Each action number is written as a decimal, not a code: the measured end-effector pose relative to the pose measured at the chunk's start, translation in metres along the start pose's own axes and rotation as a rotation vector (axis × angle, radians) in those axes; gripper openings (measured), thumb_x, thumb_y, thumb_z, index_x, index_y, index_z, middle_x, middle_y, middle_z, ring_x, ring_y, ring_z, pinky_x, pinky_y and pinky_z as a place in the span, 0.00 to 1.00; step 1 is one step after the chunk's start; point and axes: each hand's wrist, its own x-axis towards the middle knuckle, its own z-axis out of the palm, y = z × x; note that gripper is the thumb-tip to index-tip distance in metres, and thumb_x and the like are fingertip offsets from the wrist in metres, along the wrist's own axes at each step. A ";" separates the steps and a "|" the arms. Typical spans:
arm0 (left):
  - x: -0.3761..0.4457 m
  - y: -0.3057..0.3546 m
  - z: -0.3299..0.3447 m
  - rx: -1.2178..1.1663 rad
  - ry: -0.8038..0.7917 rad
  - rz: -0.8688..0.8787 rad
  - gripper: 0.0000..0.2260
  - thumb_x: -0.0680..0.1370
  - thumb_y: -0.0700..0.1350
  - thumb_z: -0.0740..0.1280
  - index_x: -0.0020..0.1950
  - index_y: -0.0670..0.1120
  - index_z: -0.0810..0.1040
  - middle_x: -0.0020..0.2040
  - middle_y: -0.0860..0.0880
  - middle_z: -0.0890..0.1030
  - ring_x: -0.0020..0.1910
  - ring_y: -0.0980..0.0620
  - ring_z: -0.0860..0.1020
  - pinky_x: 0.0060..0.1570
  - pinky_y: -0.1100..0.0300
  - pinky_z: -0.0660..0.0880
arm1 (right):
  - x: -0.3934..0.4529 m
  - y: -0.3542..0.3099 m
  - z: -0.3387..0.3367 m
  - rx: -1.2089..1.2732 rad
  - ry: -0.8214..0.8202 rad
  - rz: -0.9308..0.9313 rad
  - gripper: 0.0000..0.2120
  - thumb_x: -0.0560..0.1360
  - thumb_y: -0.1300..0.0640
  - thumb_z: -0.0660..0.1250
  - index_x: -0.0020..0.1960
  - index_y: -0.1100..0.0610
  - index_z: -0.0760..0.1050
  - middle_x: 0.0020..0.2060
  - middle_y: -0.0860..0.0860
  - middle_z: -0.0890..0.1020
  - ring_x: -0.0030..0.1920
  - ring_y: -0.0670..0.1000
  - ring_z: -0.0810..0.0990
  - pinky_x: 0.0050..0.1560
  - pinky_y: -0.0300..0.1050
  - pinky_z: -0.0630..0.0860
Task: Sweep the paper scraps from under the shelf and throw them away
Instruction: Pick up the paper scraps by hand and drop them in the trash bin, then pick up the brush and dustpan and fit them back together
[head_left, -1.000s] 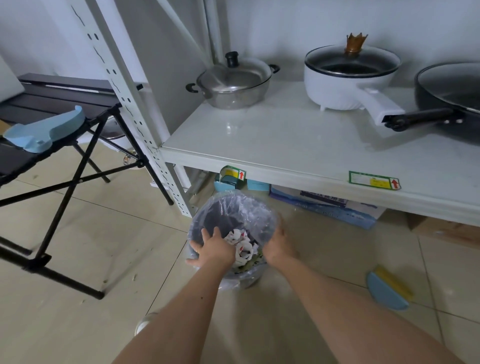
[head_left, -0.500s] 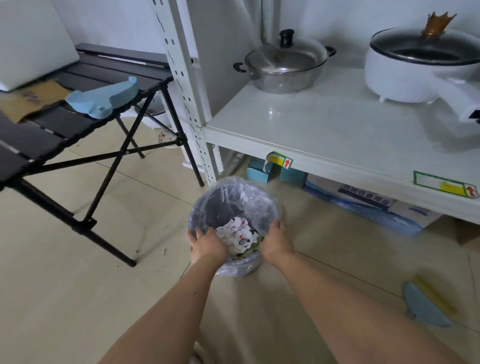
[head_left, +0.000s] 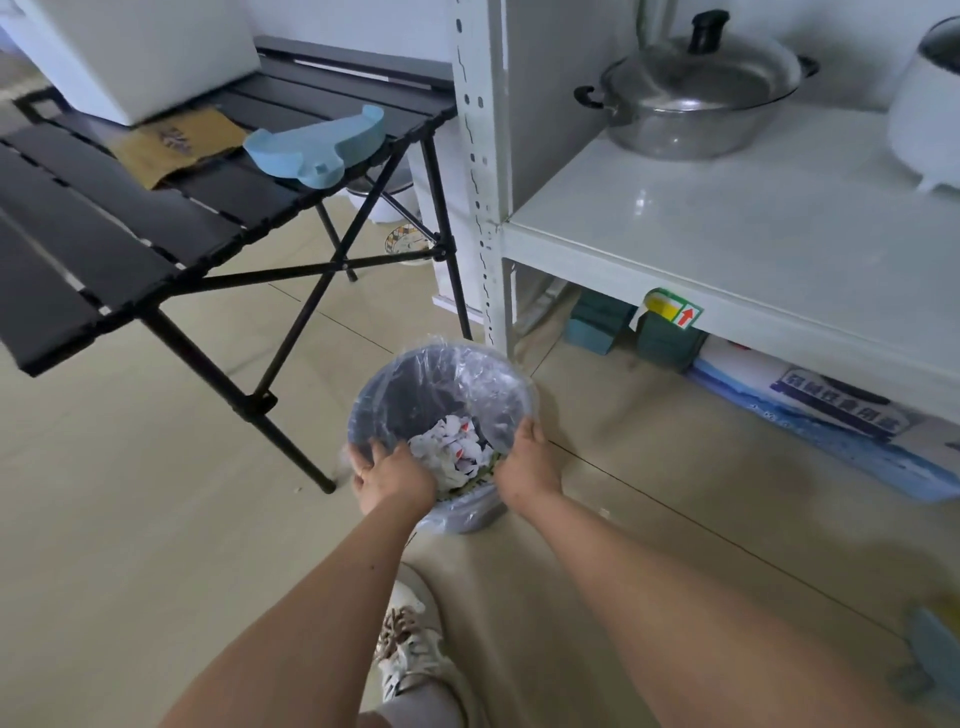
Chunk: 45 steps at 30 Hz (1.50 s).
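While both hands grip the near rim, the bin (head_left: 441, 410) stands on the floor tiles just in front of the shelf (head_left: 727, 244) upright. Left hand (head_left: 393, 475): fingers curled over the rim on its near-left arc, thumb inside. Right hand (head_left: 525, 463): fingers hooked over the near-right arc. Neither hand is spread; both clamp rim and liner together.

Paper scraps (head_left: 457, 449) lie inside the bin, between the two grips and slightly below them, heaped against the near wall. They appear already thrown away.

Handling, judged: scraps are light and loose, so the load adds little weight; the bin should lift easily from the rim. The clear liner (head_left: 483, 358) is thin and slick, so a hold on film alone would likely slip or tear. Better to pinch the stiff rim through the film, at opposite sides, keeping the mouth level so no scraps spill.

A blue dustpan (head_left: 317, 148) rests on the black folding table (head_left: 130, 208), well beyond the left grip.
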 end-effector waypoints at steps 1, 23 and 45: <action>0.001 -0.004 0.000 -0.003 0.004 -0.002 0.27 0.76 0.40 0.56 0.76 0.52 0.60 0.78 0.47 0.51 0.76 0.42 0.39 0.75 0.45 0.51 | 0.000 -0.002 0.003 0.007 -0.007 -0.006 0.37 0.77 0.66 0.59 0.78 0.59 0.41 0.79 0.51 0.46 0.74 0.59 0.63 0.73 0.53 0.65; -0.079 0.150 0.027 0.081 0.049 0.370 0.26 0.82 0.55 0.49 0.78 0.51 0.46 0.79 0.48 0.44 0.77 0.46 0.39 0.70 0.37 0.35 | -0.020 0.072 -0.077 0.061 0.227 0.002 0.27 0.81 0.51 0.52 0.78 0.54 0.51 0.78 0.48 0.51 0.74 0.59 0.60 0.71 0.50 0.61; -0.219 0.348 0.216 0.324 -0.228 0.870 0.26 0.83 0.54 0.48 0.78 0.51 0.43 0.79 0.49 0.42 0.77 0.47 0.40 0.71 0.38 0.36 | -0.057 0.347 -0.195 0.117 0.409 0.445 0.26 0.82 0.53 0.52 0.78 0.55 0.51 0.78 0.52 0.53 0.75 0.57 0.59 0.73 0.48 0.58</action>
